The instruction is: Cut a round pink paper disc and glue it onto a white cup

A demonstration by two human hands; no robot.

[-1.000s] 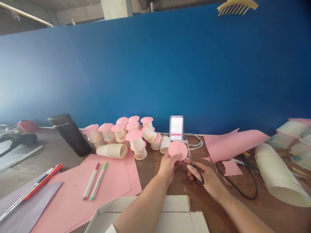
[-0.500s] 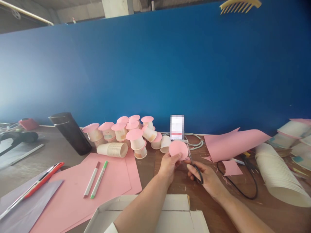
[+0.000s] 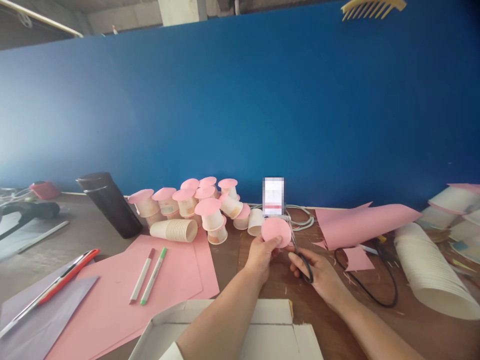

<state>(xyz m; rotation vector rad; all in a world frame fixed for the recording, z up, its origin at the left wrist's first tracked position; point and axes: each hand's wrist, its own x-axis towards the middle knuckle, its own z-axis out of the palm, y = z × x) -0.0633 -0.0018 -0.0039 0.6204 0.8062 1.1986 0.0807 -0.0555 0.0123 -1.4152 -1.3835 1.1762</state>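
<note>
My left hand [image 3: 261, 255] pinches a round pink paper disc [image 3: 275, 231] by its lower edge and holds it upright above the wooden table [image 3: 285, 287]. My right hand [image 3: 318, 276] grips a pair of black-handled scissors [image 3: 300, 257], whose blades point up at the disc's right edge. Behind the disc lies a heap of white paper cups capped with pink discs [image 3: 195, 205], and a stack of plain cups [image 3: 174, 230] lies on its side.
Pink paper sheets [image 3: 150, 295] carry two pens [image 3: 148, 275]. A black flask [image 3: 108, 204], a red box cutter [image 3: 56, 287], an open white box [image 3: 262, 332], a black cable [image 3: 367, 295], another pink sheet [image 3: 360, 222] and a long cup stack [image 3: 427, 272] surround me.
</note>
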